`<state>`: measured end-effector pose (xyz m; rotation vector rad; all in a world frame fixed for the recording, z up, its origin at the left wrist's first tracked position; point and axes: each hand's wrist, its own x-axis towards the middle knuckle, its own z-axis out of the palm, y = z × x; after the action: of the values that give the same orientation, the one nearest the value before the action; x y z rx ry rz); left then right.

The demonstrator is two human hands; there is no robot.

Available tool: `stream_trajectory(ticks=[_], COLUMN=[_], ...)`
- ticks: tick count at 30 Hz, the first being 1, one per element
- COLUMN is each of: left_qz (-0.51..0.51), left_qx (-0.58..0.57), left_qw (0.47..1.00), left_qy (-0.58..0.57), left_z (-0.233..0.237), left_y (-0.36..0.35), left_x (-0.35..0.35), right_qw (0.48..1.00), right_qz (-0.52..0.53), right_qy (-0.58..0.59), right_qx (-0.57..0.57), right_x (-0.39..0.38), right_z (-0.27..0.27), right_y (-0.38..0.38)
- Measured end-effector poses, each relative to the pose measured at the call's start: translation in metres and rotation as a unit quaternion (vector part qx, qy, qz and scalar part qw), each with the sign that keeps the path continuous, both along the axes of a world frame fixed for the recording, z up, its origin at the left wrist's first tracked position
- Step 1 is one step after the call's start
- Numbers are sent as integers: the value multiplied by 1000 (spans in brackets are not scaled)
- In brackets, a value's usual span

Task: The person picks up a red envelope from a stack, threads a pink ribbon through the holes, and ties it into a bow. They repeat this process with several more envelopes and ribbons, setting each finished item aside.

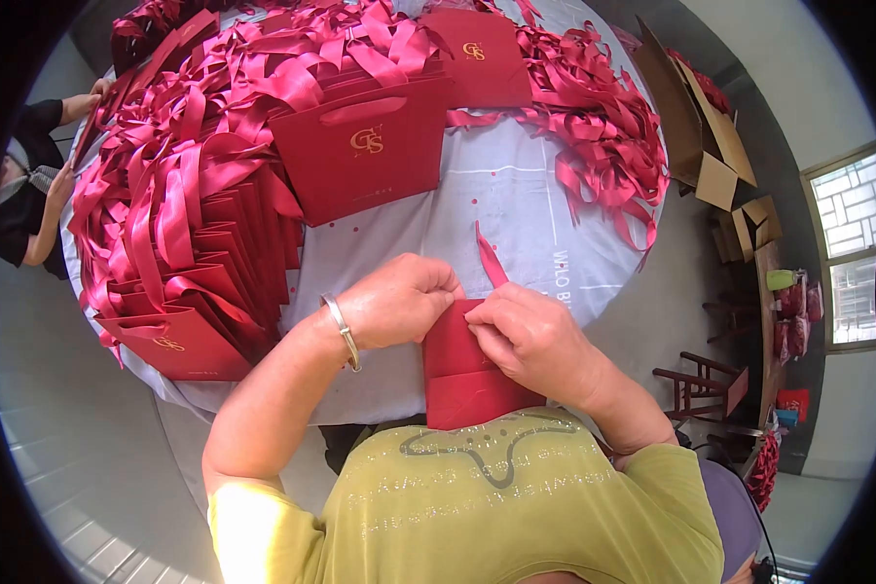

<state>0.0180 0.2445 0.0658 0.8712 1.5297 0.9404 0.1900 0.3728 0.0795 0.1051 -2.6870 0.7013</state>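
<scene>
A flat red paper bag (pixel 467 384) lies at the table's front edge, against the yellow-green shirt. My left hand (pixel 404 297), with a silver bangle on its wrist, pinches at the bag's upper left corner; what lies between its fingertips is hidden. My right hand (pixel 530 341) has its fingers closed at the bag's upper right, and I cannot make out what they hold. A red ribbon (pixel 490 258) sticks up from behind the right hand, its thin tip pointing away from me.
Rows of red bags (pixel 370 146) with ribbon handles fill the left and back of the table (pixel 350 282). Loose ribbons (pixel 594 117) are heaped at the back right. Another person's hands (pixel 80 105) touch bags at the far left. Cardboard boxes (pixel 696 117) and a stool (pixel 701 389) stand right.
</scene>
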Motion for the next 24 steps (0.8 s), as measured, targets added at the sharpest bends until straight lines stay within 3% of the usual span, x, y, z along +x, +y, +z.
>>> stream_trajectory(ticks=[3,5,9,15,17,18,19,21,24], left_qz=[-1,17,9,8,-1,-3,12,29,15], left_qx=[1,-2,-20,2,-8,-7,-6,-4,-5], left_qw=[1000,999,998,996,995,994,996,996,997], left_qy=[22,35,60,90,102,105,93,82,72], left_z=[0,2,9,7,13,14,13,11,9], left_y=[0,1,1,0,1,0,0,0,0], left_x=[3,5,5,7,10,9,8,7,6], right_qw=[999,992,978,974,976,958,959,983,981], right_qz=[-15,-60,-77,-105,-90,-86,-87,-103,-112], right_qy=[-12,-68,-106,-161,-191,-272,-269,-143,-96], right_qx=[-25,86,163,121,59,-12,-11,-52,-125], right_x=[-3,-4,-10,-20,-23,-29,-27,-24,-18], right_z=[1,5,10,14,9,24,23,17,8], right_y=[-6,-15,-30,-29,-15,-8,-9,-11,-13])
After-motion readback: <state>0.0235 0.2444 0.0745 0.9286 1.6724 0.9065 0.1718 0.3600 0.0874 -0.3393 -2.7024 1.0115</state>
